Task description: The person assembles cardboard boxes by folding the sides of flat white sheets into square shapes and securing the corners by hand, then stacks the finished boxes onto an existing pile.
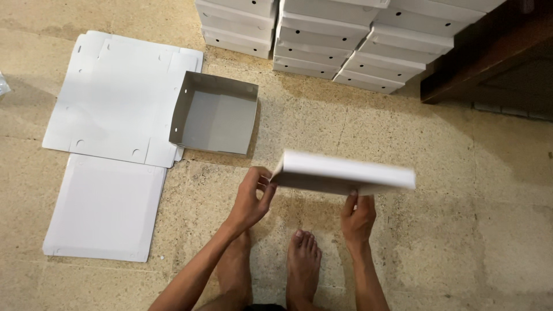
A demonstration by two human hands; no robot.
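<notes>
I hold a white folded cardboard box part above the floor, a little blurred. My left hand grips its left end with fingers curled at the corner. My right hand holds its near edge from below. Just beyond it on the floor sits an open white box tray with round holes in its side walls, nothing inside.
Flat white cardboard blanks lie at the left, another pile nearer me. Stacks of closed white boxes stand at the back. A dark wooden piece of furniture is at the right. My bare feet rest on speckled floor tiles.
</notes>
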